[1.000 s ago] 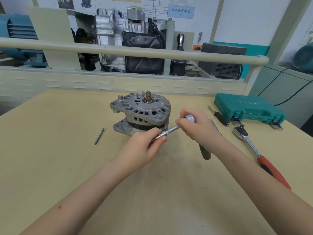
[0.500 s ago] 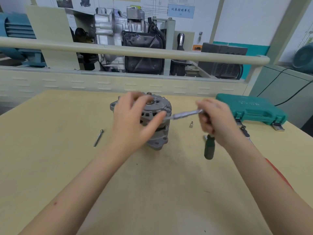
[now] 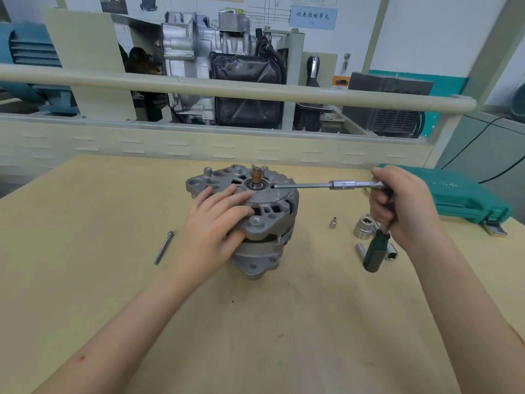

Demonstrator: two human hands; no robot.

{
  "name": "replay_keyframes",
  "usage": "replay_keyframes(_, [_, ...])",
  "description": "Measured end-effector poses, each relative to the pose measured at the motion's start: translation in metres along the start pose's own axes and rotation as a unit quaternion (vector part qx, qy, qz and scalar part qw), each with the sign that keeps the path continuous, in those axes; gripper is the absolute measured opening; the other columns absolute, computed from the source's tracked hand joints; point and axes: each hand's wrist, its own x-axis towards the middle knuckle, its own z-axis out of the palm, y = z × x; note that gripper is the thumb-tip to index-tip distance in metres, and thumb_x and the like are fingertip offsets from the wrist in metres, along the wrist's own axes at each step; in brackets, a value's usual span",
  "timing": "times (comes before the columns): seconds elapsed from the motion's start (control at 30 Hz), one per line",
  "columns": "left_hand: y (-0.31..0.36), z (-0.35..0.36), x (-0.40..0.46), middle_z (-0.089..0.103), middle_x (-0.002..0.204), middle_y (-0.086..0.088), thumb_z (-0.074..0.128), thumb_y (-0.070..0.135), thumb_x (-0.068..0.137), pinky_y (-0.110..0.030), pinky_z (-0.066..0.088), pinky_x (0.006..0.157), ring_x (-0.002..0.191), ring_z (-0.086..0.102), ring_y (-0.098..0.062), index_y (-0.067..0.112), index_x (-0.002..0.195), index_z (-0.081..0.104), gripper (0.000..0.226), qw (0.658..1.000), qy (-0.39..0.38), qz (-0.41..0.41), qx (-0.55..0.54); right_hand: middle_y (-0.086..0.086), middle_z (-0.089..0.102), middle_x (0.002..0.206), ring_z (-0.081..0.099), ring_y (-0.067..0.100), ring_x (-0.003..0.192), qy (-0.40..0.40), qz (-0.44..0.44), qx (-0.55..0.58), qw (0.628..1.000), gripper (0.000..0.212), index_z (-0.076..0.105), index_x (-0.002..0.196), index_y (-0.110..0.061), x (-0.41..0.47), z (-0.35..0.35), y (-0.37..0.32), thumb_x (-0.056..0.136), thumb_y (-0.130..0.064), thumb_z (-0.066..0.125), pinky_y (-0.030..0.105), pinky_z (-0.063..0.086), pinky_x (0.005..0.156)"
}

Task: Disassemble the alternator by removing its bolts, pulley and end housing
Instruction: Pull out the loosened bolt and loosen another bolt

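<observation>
A grey cast alternator (image 3: pixel 264 220) stands upright mid-table, its copper-tipped shaft (image 3: pixel 257 177) pointing up. My left hand (image 3: pixel 216 226) lies on its top housing, fingers spread toward the shaft and thumb down the near side. My right hand (image 3: pixel 403 203) grips a small ratchet with a dark green handle (image 3: pixel 375 254) hanging down. A long chrome extension (image 3: pixel 324 185) runs level from that hand, and its tip reaches the housing top near the shaft. One long bolt (image 3: pixel 163 248) lies loose on the table to the left.
Right of the alternator lie a small bit socket (image 3: pixel 333 223), a large socket (image 3: pixel 363 227) and more sockets (image 3: pixel 392 253) behind the handle. A green tool case (image 3: pixel 460 194) sits at the far right. A rail and engine display stand behind the table.
My left hand let go of the extension, rose to the alternator and now lies flat on its top. My right hand lifted the ratchet and swung the extension level toward the shaft.
</observation>
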Motion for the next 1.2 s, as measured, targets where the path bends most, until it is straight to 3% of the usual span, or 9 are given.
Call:
replay_keyframes(0.13, [-0.027, -0.009, -0.002, 0.056, 0.119, -0.009, 0.052, 0.03, 0.084, -0.048, 0.032, 0.104, 0.117, 0.049, -0.022, -0.003, 0.089, 0.065, 0.036, 0.997, -0.028, 0.029, -0.072, -0.007, 0.037, 0.043, 0.027, 0.011, 0.036, -0.036, -0.023, -0.087, 0.995, 0.032, 0.045, 0.058, -0.019, 0.007, -0.012, -0.004, 0.089, -0.021, 0.051, 0.02, 0.021, 0.038])
replay_keyframes(0.27, [-0.021, -0.012, 0.0, 0.045, 0.125, 0.018, 0.065, 0.061, 0.063, -0.014, 0.032, 0.1, 0.121, 0.043, -0.009, 0.028, 0.085, 0.049, 0.042, 0.975, -0.047, -0.102, -0.193, -0.008, 0.037, 0.041, 0.029, 0.009, 0.036, -0.042, -0.04, -0.117, 0.991, 0.037, 0.049, 0.052, -0.022, 0.015, -0.01, -0.008, 0.088, -0.02, 0.053, 0.016, 0.023, 0.035])
replay_keyframes(0.4, [-0.016, -0.006, 0.001, 0.041, 0.12, 0.025, 0.077, 0.051, 0.062, -0.024, 0.035, 0.099, 0.12, 0.044, -0.011, 0.032, 0.078, 0.041, 0.043, 0.978, -0.008, -0.117, -0.171, -0.005, 0.034, 0.04, 0.027, 0.011, 0.035, -0.065, 0.039, 0.009, 0.997, 0.043, 0.041, 0.047, -0.018, 0.028, 0.008, -0.006, 0.09, -0.02, 0.047, 0.019, 0.021, 0.039])
replay_keyframes(0.53, [-0.011, -0.009, 0.004, 0.045, 0.117, 0.03, 0.062, 0.054, 0.062, -0.005, 0.027, 0.099, 0.125, 0.036, -0.001, 0.034, 0.076, 0.041, 0.032, 0.974, -0.017, -0.129, -0.185, -0.003, 0.048, 0.047, 0.044, 0.011, 0.043, -0.082, 0.133, 0.071, 0.985, 0.043, 0.047, 0.048, -0.017, 0.031, 0.038, 0.013, 0.091, -0.019, 0.047, 0.019, 0.04, 0.044])
replay_keyframes(0.67, [-0.01, -0.011, -0.001, 0.048, 0.116, 0.026, 0.069, 0.055, 0.061, -0.012, 0.029, 0.1, 0.125, 0.036, -0.004, 0.033, 0.076, 0.042, 0.038, 0.978, -0.005, -0.104, -0.182, 0.009, 0.071, 0.083, 0.067, 0.017, 0.081, -0.088, 0.165, 0.101, 0.977, 0.054, 0.057, 0.039, -0.017, 0.034, 0.056, 0.031, 0.092, -0.009, 0.048, 0.026, 0.052, 0.067])
replay_keyframes(0.8, [-0.003, -0.015, -0.008, 0.049, 0.118, 0.022, 0.063, 0.054, 0.064, -0.026, 0.036, 0.099, 0.125, 0.039, -0.008, 0.028, 0.079, 0.047, 0.035, 0.986, -0.007, -0.062, -0.158, 0.008, 0.072, 0.071, 0.07, 0.015, 0.065, -0.09, 0.173, 0.077, 0.978, 0.039, 0.053, 0.052, -0.007, 0.033, 0.055, 0.029, 0.09, -0.009, 0.049, 0.023, 0.053, 0.05])
replay_keyframes(0.9, [0.003, -0.021, -0.01, 0.051, 0.117, 0.024, 0.064, 0.055, 0.065, -0.026, 0.039, 0.097, 0.124, 0.042, -0.008, 0.03, 0.079, 0.044, 0.035, 0.984, -0.009, -0.052, -0.17, 0.01, 0.07, 0.064, 0.068, 0.016, 0.056, -0.087, 0.186, 0.054, 0.977, 0.054, 0.049, 0.036, -0.012, 0.03, 0.047, 0.026, 0.09, -0.011, 0.048, 0.021, 0.05, 0.043])
replay_keyframes(1.1, [0.01, -0.033, -0.022, 0.054, 0.116, 0.019, 0.063, 0.054, 0.066, -0.022, 0.04, 0.098, 0.122, 0.045, -0.011, 0.028, 0.08, 0.045, 0.035, 0.986, -0.003, -0.039, -0.159, 0.013, 0.072, 0.075, 0.07, 0.022, 0.066, -0.158, 0.176, -0.007, 0.972, 0.057, 0.053, 0.033, -0.016, 0.021, 0.044, 0.014, 0.09, -0.014, 0.048, 0.024, 0.053, 0.049])
replay_keyframes(1.2, [0.01, -0.038, -0.023, 0.054, 0.116, 0.02, 0.061, 0.057, 0.067, -0.019, 0.038, 0.099, 0.123, 0.044, -0.01, 0.027, 0.08, 0.047, 0.035, 0.982, -0.006, -0.072, -0.174, 0.007, 0.073, 0.079, 0.07, 0.02, 0.074, -0.167, 0.107, -0.056, 0.978, 0.034, 0.067, 0.062, -0.01, 0.016, 0.05, 0.006, 0.091, -0.012, 0.049, 0.023, 0.055, 0.054])
